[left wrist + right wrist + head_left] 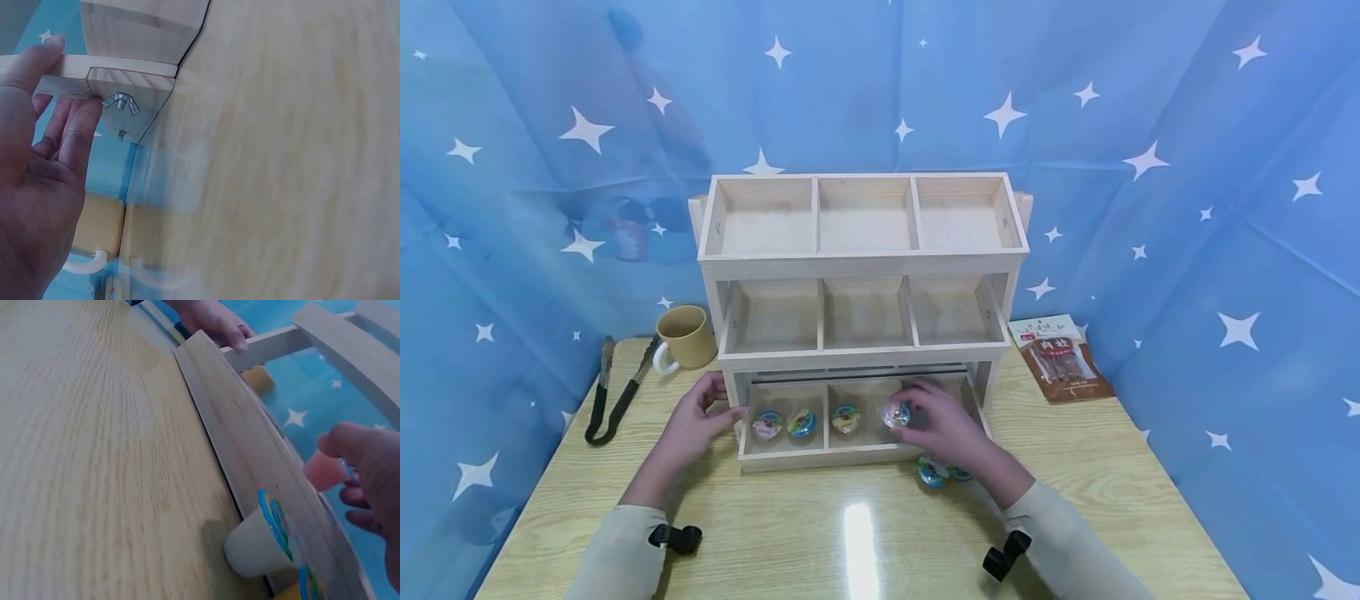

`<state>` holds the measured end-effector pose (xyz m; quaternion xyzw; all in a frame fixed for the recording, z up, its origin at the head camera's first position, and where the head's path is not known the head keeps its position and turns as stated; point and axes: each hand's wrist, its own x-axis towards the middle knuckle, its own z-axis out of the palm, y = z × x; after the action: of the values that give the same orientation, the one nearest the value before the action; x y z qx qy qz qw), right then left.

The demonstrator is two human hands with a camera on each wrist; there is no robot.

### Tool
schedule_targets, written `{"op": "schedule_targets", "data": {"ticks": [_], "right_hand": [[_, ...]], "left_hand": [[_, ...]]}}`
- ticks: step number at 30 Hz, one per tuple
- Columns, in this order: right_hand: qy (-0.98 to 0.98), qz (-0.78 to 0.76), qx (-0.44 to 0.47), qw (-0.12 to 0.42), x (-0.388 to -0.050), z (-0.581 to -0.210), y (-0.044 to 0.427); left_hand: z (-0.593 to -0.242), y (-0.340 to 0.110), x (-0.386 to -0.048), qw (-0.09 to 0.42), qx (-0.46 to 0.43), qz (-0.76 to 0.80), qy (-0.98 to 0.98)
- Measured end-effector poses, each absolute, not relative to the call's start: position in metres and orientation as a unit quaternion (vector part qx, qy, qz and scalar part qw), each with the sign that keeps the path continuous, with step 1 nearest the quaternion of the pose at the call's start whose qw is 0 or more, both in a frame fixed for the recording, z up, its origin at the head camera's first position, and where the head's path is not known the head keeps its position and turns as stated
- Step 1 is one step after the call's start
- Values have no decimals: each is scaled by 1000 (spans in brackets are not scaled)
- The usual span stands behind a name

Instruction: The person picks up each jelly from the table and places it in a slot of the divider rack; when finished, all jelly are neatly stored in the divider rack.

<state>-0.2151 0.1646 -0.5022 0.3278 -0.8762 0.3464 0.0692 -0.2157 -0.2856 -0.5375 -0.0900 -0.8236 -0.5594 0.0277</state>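
A three-tier wooden shelf (865, 267) stands on the table. At its lower left, my left hand (696, 417) holds the side board, the thumb on one face and the fingers on the other in the left wrist view. My right hand (943, 425) pinches a pink jelly cup (325, 472) over the bottom tier's middle compartment, beside another jelly cup (846, 418). Two more, a pinkish-lidded cup (767, 425) and a blue-rimmed cup (802, 422), sit in the left compartment. Below my right wrist, a whitish jelly cup (250, 547) stands before the shelf, with another partly hidden.
Black-handled tongs (617, 400) and a tan mug (687, 337) with a white handle are on the left. To the right of the shelf lies a brown snack packet (1063, 362). A blue curtain (1187, 250) with white stars encloses the table (760, 533).
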Motion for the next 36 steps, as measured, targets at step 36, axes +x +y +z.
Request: {"op": "schedule_targets", "data": {"ticks": [36], "right_hand": [[-902, 154, 400, 48, -242, -510, 138]], "left_hand": [[-536, -284, -214, 26, -92, -562, -822]]}}
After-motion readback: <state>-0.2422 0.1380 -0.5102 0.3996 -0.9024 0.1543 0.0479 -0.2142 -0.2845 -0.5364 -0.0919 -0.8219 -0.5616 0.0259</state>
